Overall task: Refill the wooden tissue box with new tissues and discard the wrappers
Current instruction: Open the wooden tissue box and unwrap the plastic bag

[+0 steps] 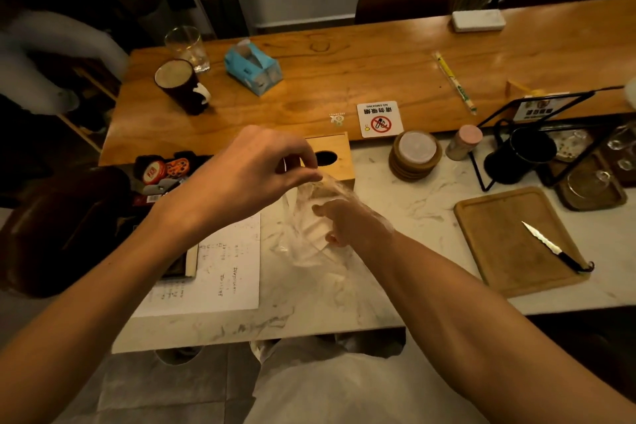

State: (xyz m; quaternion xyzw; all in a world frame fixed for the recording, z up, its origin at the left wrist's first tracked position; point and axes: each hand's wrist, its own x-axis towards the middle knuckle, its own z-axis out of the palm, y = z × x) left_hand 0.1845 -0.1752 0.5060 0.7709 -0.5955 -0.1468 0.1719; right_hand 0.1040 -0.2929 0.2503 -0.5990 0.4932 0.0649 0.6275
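Observation:
The wooden tissue box stands on the marble counter, its dark oval slot facing up, partly hidden behind my left hand. My left hand pinches the top edge of a clear plastic wrapper just in front of the box. My right hand is inside the wrapper with its fingers curled round a white tissue stack. A blue tissue pack lies on the far wooden table.
A wooden cutting board with a knife lies to the right. Coasters, a pink-lidded shaker and a black wire rack stand behind it. Paper sheets lie to the left. A dark mug and a glass are on the far table.

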